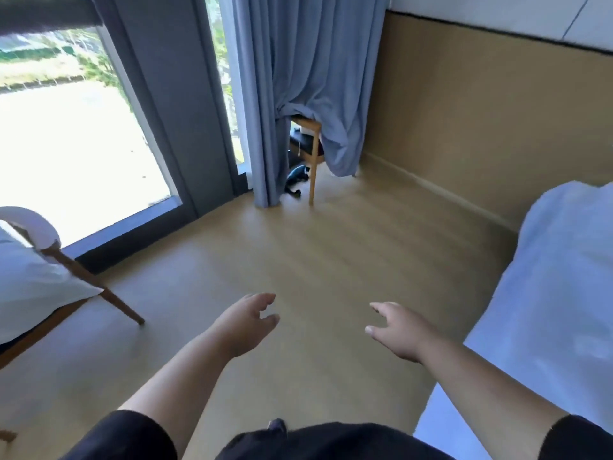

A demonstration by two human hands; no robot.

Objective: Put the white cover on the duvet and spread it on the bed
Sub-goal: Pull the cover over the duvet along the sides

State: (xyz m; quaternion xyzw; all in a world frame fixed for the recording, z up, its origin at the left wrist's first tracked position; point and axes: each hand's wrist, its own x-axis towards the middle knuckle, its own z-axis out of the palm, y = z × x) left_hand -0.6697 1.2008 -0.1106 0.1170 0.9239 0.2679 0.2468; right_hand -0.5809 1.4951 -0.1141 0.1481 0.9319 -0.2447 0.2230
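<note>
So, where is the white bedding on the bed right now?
In the head view the white bedding lies on the bed at the right edge, beside the tan wall and to the right of the empty right hand, which does not touch it.

Bed [547,293] at right edge, armchair [49,270] at left edge, floor [315,254] between; chair [310,151] under curtain [308,78] top centre; window [66,144] upper left.

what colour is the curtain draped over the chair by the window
Pale blue-grey, plain with no pattern; the curtain shows clearly in the head view.
</note>
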